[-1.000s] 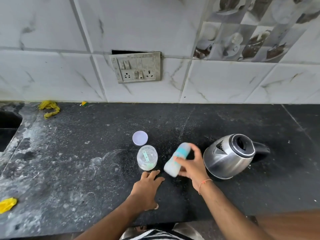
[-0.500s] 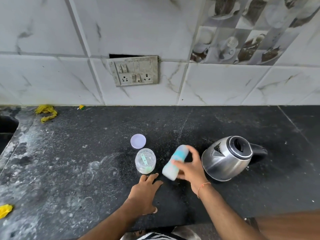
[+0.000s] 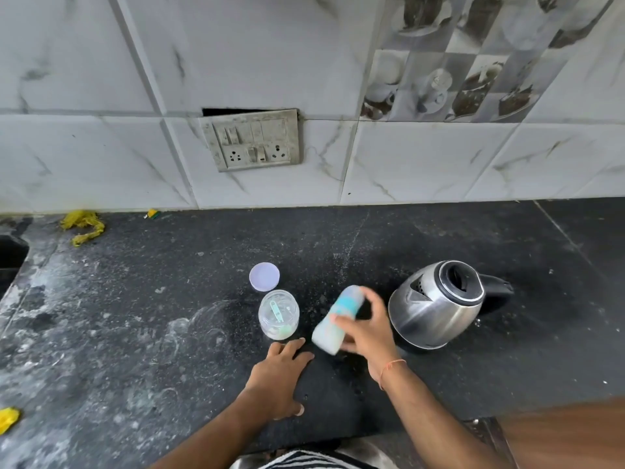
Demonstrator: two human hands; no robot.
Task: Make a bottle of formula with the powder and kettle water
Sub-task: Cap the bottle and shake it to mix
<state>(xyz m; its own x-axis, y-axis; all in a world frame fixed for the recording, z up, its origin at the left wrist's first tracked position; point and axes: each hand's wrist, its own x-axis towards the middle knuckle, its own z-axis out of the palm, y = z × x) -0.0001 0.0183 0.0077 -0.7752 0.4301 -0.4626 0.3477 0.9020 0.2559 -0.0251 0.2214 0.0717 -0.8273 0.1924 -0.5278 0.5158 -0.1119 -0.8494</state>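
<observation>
The bottle [image 3: 338, 319] is in my right hand [image 3: 367, 328], tipped well over with its teal-collared top pointing up and away from me, held above the worktop [image 3: 439, 384] between the powder jar [image 3: 279, 314] and the kettle [image 3: 438, 304]. My fingers are wrapped round its middle, and both it and they are smeared, which reads to me as shaking to mix. My left hand [image 3: 282, 379] lies flat and spread on the worktop just in front of the jar, holding nothing.

The worry I would put first is the top: I cannot tell from here how firmly the collar is screwed down, and with the bottle leaning like this a loose one would let milk seep or spray out. My grip is one-handed on a smooth, possibly warm body, so a slip could send it into the kettle or the jar, both close by. The jar stands open, its lid [image 3: 264, 276] lying behind it and the scoop [image 3: 276, 311] inside, so any splash could land in the powder and spoil it. The kettle's lid looks open too, and a knock could tip out water.
</observation>
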